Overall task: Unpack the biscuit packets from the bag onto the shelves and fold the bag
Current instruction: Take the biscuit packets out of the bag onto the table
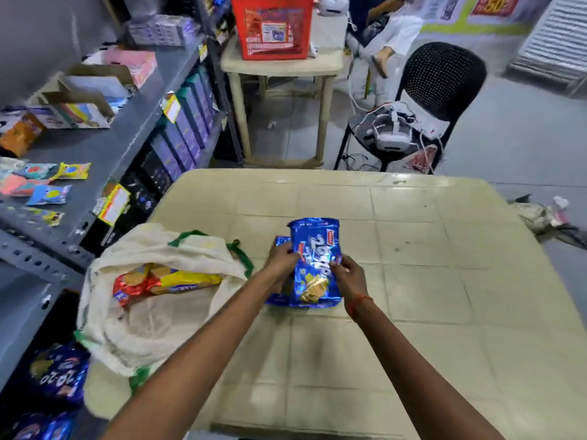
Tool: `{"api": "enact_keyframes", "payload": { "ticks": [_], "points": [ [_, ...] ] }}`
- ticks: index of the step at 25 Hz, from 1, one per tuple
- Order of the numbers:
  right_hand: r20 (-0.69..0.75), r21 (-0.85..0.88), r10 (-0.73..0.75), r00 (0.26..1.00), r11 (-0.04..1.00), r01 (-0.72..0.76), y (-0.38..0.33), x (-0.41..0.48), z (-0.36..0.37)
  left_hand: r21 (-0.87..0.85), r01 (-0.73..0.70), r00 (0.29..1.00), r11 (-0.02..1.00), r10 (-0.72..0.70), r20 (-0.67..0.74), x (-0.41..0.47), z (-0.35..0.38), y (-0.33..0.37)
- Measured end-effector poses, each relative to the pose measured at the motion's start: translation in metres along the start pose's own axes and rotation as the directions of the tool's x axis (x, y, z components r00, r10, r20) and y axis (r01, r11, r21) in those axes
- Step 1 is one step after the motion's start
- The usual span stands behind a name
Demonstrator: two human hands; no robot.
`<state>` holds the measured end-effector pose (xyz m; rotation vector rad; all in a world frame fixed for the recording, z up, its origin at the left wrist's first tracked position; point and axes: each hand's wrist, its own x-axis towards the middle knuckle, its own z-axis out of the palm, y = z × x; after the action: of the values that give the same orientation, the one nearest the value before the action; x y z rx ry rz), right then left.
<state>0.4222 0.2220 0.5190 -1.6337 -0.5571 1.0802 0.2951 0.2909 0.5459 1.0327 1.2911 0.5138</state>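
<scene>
A blue biscuit packet (316, 249) lies on the beige table (428, 265), stacked over another blue packet (281, 241) whose edge shows at its left. My left hand (281, 260) grips the top packet's left side and my right hand (346, 276) grips its right side. A cream cloth bag (136, 325) with green trim lies open at the table's left edge. Red and yellow biscuit packets (165, 282) rest inside its mouth.
Grey metal shelves (104, 154) run along the left, holding small packets, boxes and blue cartons. More blue packets (57, 376) sit on a low shelf. Beyond the table stand a small table with a red basket (273, 27) and a black chair (438, 90) carrying devices and cables.
</scene>
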Motion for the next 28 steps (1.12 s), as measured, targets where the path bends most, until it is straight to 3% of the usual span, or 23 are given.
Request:
{"api": "enact_keyframes", "payload": {
  "ticks": [3, 5, 9, 14, 19, 21, 23, 26, 28],
  "points": [
    [-0.143, -0.155, 0.002, 0.990, 0.988, -0.024, 0.014, 0.028, -0.050, 0.103, 0.032, 0.993, 0.994, -0.044, 0.112, 0.020, 0.069, -0.013],
    [-0.137, -0.249, 0.059, 0.989, 0.964, -0.092, 0.025, 0.039, -0.066, 0.191, 0.030, 0.993, 0.981, -0.051, 0.106, 0.031, 0.091, -0.021],
    [-0.071, -0.324, 0.153, 0.986, 0.931, -0.167, 0.039, 0.042, -0.075, 0.190, 0.107, 0.980, 0.976, -0.136, 0.144, 0.034, 0.101, -0.035],
    [-0.186, -0.477, -0.074, 0.980, 0.878, -0.024, 0.017, 0.026, -0.048, 0.193, -0.013, 0.997, 0.981, -0.003, 0.083, 0.016, 0.079, -0.029],
    [0.217, -0.519, -0.094, 0.972, 0.832, 0.196, -0.012, 0.016, 0.059, 0.122, -0.069, 0.956, 0.990, 0.101, -0.277, -0.014, -0.027, -0.027],
    [0.390, -0.421, -0.004, 0.921, 0.889, 0.182, -0.015, -0.001, 0.117, 0.153, -0.043, 0.889, 0.987, 0.108, -0.445, -0.026, -0.087, -0.034],
    [0.518, -0.430, 0.065, 0.853, 0.882, 0.194, -0.013, -0.017, 0.166, 0.203, 0.045, 0.846, 0.978, 0.071, -0.529, -0.033, -0.137, -0.047],
    [0.633, -0.578, 0.104, 0.767, 0.722, 0.379, -0.003, -0.041, 0.228, 0.274, 0.200, 0.825, 0.941, -0.011, -0.565, -0.040, -0.196, -0.066],
    [0.607, -0.690, 0.041, 0.794, 0.523, 0.501, 0.006, -0.047, 0.253, 0.417, 0.224, 0.819, 0.881, 0.062, -0.571, -0.042, -0.228, -0.076]
  ]
}}
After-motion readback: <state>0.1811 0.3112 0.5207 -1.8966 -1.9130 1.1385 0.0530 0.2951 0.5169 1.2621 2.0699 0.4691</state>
